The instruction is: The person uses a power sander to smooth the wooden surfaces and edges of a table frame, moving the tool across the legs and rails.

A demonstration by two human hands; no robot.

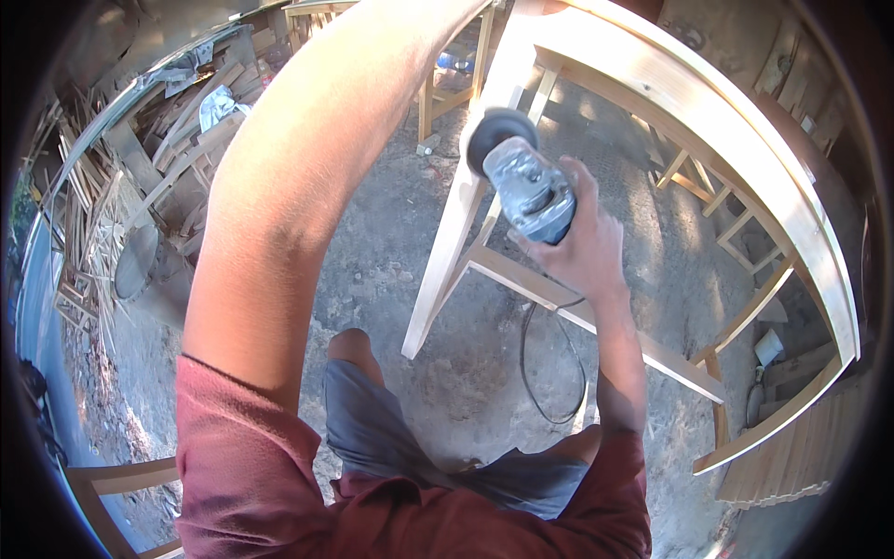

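My right hand (591, 242) is closed around the body of an angle grinder (529, 186). Its round dark disc (501, 138) rests against, or very close to, a pale wooden leg (445, 265) of a large wooden frame (643, 37); exact contact is hard to tell. A thin black cord (529, 363) loops down below my right wrist. My left arm (279, 196) reaches up past the top edge of the picture, so the left hand is out of sight. A lower crossbar (596, 321) of the frame runs beneath the right forearm.
Scrap wood (158, 149) is heaped at the left, beside a grey bucket-like container (144, 265). Slatted wood (792, 466) lies at the lower right. Other wooden frames stand behind at the right, and part of a wooden frame (126, 477) shows at lower left. The floor is concrete.
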